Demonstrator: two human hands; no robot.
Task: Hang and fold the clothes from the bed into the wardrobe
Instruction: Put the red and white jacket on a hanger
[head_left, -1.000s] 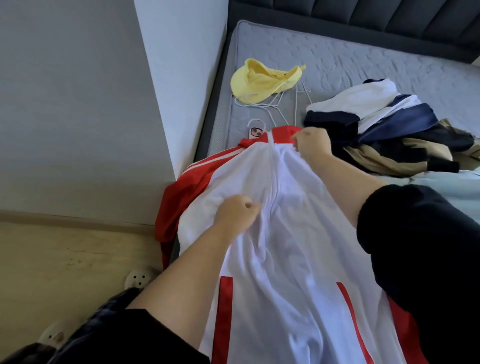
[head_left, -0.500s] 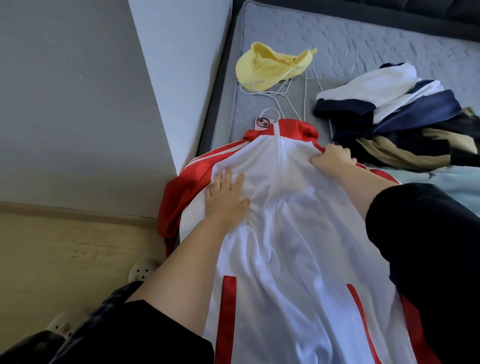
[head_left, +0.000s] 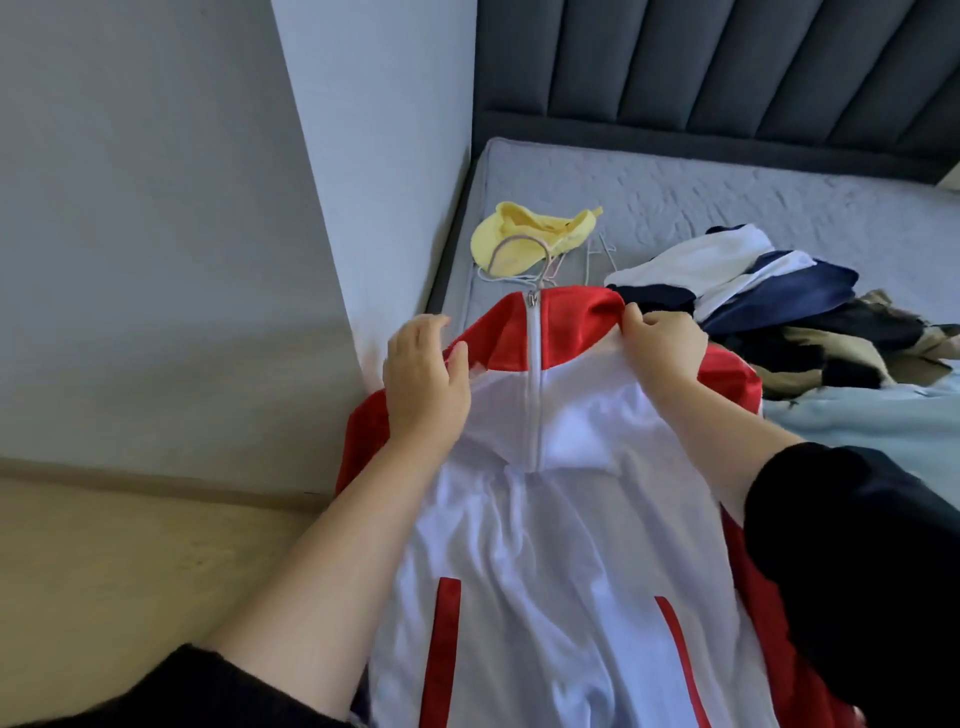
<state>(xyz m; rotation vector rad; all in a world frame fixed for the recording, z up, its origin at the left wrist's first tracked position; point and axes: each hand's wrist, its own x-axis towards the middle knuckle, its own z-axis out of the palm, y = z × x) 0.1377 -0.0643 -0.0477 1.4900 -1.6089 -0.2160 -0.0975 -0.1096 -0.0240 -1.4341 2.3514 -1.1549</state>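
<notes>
A white zip-up jacket (head_left: 561, 545) with a red collar and red sleeves lies front up on the near part of the bed (head_left: 779, 197), zipper closed. My left hand (head_left: 423, 384) holds its left shoulder, thumb on the red fabric. My right hand (head_left: 662, 345) pinches the right side of the collar and lifts the top of the jacket off the mattress. A hanger hook shows just beyond the collar. A yellow garment (head_left: 535, 234) and white wire hangers (head_left: 595, 254) lie farther back. A pile of navy, white and tan clothes (head_left: 769, 306) sits to the right.
A grey wall corner (head_left: 363, 182) stands against the bed's left edge. A dark padded headboard (head_left: 727, 67) runs along the back. Pale blue cloth (head_left: 883, 421) lies at the right. Light wooden floor (head_left: 130, 571) is at the lower left.
Both hands went from pressing flat on the jacket's chest to its shoulders and collar, gripped them and raised the top. The phone by the collar is now out of sight. My view tilted up.
</notes>
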